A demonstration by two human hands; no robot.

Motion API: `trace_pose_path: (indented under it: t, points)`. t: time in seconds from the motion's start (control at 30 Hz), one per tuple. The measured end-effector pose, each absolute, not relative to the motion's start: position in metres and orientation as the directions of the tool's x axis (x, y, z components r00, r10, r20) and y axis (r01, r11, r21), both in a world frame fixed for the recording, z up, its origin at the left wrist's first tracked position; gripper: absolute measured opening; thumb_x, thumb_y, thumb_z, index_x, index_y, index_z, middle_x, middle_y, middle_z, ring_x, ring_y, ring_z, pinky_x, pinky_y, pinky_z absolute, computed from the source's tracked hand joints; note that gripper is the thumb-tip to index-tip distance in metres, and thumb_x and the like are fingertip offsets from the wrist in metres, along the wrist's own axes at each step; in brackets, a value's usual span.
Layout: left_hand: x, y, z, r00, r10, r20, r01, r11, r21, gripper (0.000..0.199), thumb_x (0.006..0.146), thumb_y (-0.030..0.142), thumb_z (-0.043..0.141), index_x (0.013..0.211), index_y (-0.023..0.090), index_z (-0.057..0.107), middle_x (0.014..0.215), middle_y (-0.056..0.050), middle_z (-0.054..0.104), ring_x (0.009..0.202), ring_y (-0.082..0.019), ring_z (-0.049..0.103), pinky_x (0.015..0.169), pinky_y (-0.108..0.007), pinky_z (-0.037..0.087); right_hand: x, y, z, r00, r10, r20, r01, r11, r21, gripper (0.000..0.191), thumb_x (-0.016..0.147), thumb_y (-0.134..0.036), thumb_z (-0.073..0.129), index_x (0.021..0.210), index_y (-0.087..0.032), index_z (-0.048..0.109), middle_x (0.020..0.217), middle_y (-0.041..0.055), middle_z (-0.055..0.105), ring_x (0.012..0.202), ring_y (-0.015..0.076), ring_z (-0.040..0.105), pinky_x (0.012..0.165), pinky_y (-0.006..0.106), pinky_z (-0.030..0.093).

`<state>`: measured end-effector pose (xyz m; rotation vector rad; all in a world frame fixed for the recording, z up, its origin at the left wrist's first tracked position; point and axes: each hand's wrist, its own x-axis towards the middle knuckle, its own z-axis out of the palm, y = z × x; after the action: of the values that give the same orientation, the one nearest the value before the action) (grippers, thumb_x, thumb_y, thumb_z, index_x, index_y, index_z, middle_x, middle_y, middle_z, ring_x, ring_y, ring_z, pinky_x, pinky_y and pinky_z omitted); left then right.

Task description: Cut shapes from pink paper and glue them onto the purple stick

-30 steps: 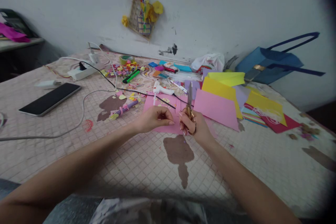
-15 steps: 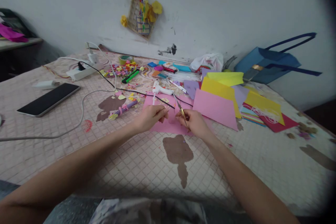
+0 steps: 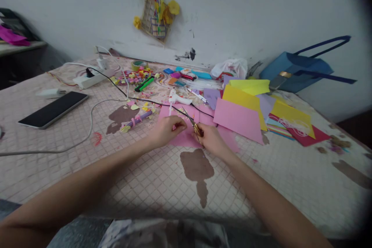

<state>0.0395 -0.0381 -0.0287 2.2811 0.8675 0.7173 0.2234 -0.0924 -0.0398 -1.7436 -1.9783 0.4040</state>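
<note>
My right hand (image 3: 211,138) is closed round the gold-coloured handles of a pair of scissors (image 3: 198,128). The blades point up and to the left, over a pink sheet (image 3: 181,139) on the table. Just left of the scissors, my left hand (image 3: 166,131) has thumb and fingertips together in a pinch. Whatever lies between them is too small to make out. Beyond both hands rests a white hot glue gun (image 3: 180,99). A purple paper roll with a pink tie (image 3: 138,119) lies to the left of my left hand.
Coloured paper sheets (image 3: 238,118) spread to the right, near a blue bag (image 3: 296,70). On the left are a black phone (image 3: 55,109), a power strip (image 3: 92,79) and a grey cable (image 3: 92,124). Paper scraps (image 3: 132,76) and a green cutter (image 3: 145,84) lie farther back.
My right hand has moved slightly left and down with the scissors, whose blades now tilt farther left. My left hand stays almost in place.
</note>
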Motion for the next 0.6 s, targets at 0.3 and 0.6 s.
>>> trace_pose_path:
  t: [0.3,0.6]
  points:
    - [0.043,-0.04,-0.034,0.702,0.689,0.18,0.323,-0.533,0.782,0.013,0.079,0.022,0.055,0.075,0.013,0.063,0.069,-0.002,0.063,0.06,-0.011,0.053,0.057,-0.023,0.04,0.218,-0.099,-0.032,-0.094,0.985,0.148,0.628,0.174,-0.758,0.011,0.075,-0.026,0.055,0.073,-0.016,0.056,0.058,-0.0033,0.05,0.049,0.0096,0.043,0.047,0.021,0.034]
    - [0.045,-0.041,-0.032,0.659,0.752,0.028,0.113,-0.136,0.984,0.013,0.076,0.025,0.057,0.073,0.013,0.059,0.065,-0.002,0.06,0.058,-0.01,0.053,0.052,-0.021,0.041,0.209,-0.103,-0.027,-0.042,0.999,-0.011,0.226,-0.001,-0.974,0.03,0.075,-0.045,0.059,0.07,-0.017,0.048,0.053,-0.0058,0.047,0.035,0.0057,0.038,0.034,0.019,0.026]
